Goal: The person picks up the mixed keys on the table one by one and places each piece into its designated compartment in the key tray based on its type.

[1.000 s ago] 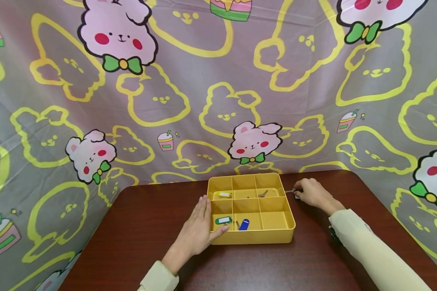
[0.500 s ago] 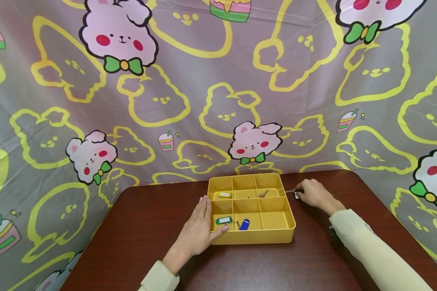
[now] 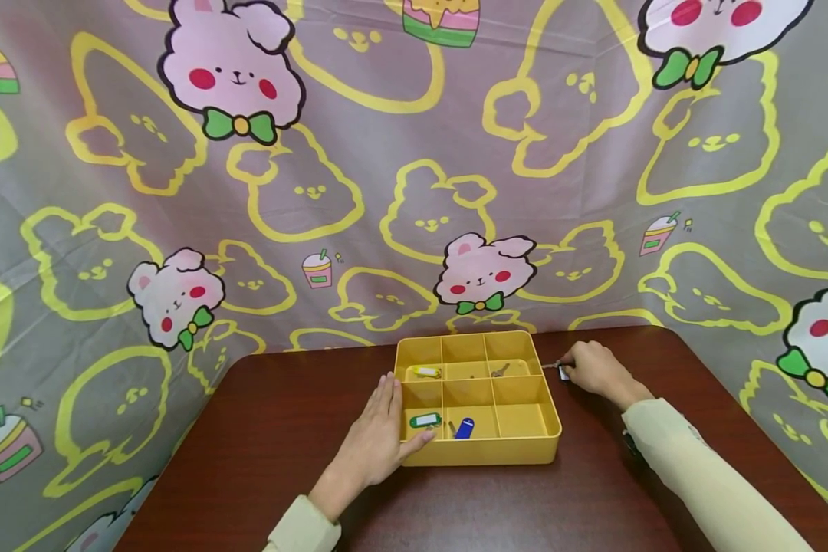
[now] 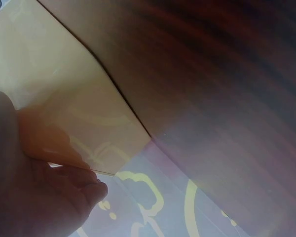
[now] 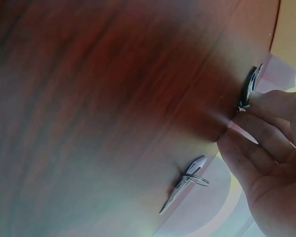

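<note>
A yellow six-compartment box (image 3: 479, 452) sits on the table. My left hand (image 3: 371, 437) lies along its left side with fingers straight, the thumb over the near left corner. To the right of the box, my right hand (image 3: 596, 370) pinches a dark-edged key tag with a white label (image 3: 563, 373); a key (image 3: 550, 366) extends from it toward the box. In the right wrist view this tag (image 5: 248, 88) is at the thumb tip. Inside the box are a yellow tag (image 3: 425, 372), a green tag (image 3: 425, 420), a blue tag (image 3: 464, 428) and a loose-looking key (image 3: 500, 370).
Another slim piece with a metal ring (image 5: 185, 185) lies on the table below the right fingers in the right wrist view. The dark wooden table (image 3: 283, 406) runs back to a patterned curtain (image 3: 359, 192), which also hangs at both sides.
The head view has shifted slightly. Both hands stay nearly where they were, and the white label beside the right fingers shows more than a second ago.
</note>
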`<state>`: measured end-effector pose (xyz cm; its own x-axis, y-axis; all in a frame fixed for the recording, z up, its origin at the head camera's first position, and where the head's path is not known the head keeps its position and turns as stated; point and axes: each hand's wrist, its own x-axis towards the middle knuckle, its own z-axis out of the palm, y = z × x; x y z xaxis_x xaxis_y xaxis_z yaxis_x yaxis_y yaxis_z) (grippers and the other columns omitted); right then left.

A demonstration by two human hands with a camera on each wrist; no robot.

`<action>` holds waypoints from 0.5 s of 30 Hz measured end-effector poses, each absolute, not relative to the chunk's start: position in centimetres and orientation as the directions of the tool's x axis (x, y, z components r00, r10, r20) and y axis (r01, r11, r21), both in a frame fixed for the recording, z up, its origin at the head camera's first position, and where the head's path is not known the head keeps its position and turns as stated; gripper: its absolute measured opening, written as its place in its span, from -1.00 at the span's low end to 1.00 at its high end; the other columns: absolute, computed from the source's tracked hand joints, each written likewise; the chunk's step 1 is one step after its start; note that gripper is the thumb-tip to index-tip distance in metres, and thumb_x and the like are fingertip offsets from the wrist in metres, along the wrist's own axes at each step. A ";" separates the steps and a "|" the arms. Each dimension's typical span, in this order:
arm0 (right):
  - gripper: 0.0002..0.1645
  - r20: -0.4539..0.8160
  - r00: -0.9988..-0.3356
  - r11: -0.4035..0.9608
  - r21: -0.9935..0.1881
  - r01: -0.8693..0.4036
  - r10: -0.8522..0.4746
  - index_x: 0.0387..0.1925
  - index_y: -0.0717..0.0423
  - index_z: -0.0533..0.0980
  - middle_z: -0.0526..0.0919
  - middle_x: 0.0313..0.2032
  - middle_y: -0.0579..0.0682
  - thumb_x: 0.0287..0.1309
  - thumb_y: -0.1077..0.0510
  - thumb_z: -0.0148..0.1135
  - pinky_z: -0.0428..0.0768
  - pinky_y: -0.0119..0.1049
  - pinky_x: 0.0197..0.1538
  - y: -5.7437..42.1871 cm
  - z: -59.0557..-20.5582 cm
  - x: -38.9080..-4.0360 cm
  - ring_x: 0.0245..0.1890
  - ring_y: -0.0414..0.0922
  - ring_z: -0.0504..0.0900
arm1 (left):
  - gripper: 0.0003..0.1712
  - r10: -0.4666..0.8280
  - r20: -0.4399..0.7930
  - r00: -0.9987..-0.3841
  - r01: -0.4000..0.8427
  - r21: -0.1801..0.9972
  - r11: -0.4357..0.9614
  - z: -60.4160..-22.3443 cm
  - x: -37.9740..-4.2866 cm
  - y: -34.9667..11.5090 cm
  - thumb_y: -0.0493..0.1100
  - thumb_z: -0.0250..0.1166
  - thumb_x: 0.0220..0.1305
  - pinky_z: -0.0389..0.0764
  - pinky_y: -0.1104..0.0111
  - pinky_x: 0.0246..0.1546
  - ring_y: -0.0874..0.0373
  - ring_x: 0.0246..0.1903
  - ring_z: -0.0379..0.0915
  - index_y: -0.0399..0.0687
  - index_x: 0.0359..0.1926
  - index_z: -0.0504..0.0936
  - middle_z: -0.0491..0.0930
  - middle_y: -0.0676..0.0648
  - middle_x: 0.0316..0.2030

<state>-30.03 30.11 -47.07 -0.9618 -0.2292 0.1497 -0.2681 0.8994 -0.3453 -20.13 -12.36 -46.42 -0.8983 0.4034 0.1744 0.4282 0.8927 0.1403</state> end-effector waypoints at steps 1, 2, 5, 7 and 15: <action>-0.79 0.150 -0.961 0.899 -0.343 -0.271 -0.233 -0.23 0.22 0.81 0.78 -0.40 -0.02 0.30 0.28 0.27 0.43 -0.26 -0.36 30.1 -47.1 -30.1 -0.49 -0.13 0.46 | 0.25 0.402 0.175 -0.899 0.427 0.139 0.894 -46.4 -20.1 -12.4 0.58 -0.06 0.44 0.17 0.00 0.64 -0.21 0.69 -0.19 -0.41 0.63 0.01 -0.11 -0.37 0.67; -0.79 0.154 -0.960 0.899 -0.341 -0.275 -0.235 -0.24 0.22 0.81 0.79 -0.40 -0.01 0.30 0.28 0.27 0.44 -0.26 -0.37 30.1 -47.1 -30.1 -0.49 -0.13 0.46 | 0.26 0.402 0.177 -0.899 0.427 0.139 0.894 -46.5 -20.1 -12.3 0.59 -0.07 0.44 0.17 0.00 0.64 -0.22 0.69 -0.18 -0.41 0.63 0.02 -0.10 -0.38 0.67; -0.79 0.164 -0.956 0.897 -0.337 -0.286 -0.243 -0.24 0.22 0.81 0.82 -0.36 0.04 0.28 0.29 0.27 0.48 -0.25 -0.36 30.2 -47.1 -30.0 -0.48 -0.14 0.48 | 0.28 0.401 0.178 -0.899 0.426 0.136 0.895 -46.5 -20.2 -12.3 0.62 -0.10 0.42 0.19 0.00 0.63 -0.23 0.68 -0.15 -0.41 0.62 0.04 -0.08 -0.38 0.66; -0.79 0.179 -0.950 0.894 -0.330 -0.303 -0.255 -0.25 0.23 0.82 0.84 -0.34 0.07 0.26 0.31 0.28 0.50 -0.23 -0.36 30.2 -47.0 -29.9 -0.47 -0.14 0.49 | 0.29 0.401 0.175 -0.899 0.425 0.132 0.896 -46.6 -20.2 -12.3 0.64 -0.13 0.41 0.19 0.00 0.63 -0.24 0.68 -0.14 -0.41 0.62 0.04 -0.07 -0.38 0.66; -0.79 0.188 -0.946 0.895 -0.317 -0.314 -0.265 -0.32 0.19 0.81 0.80 -0.40 0.00 0.26 0.35 0.27 0.43 -0.28 -0.39 30.0 -46.9 -30.0 -0.51 -0.15 0.44 | 0.28 0.401 0.180 -0.898 0.426 0.130 0.895 -46.4 -20.1 -12.3 0.63 -0.13 0.42 0.17 0.00 0.64 -0.24 0.68 -0.14 -0.41 0.63 0.03 -0.10 -0.38 0.67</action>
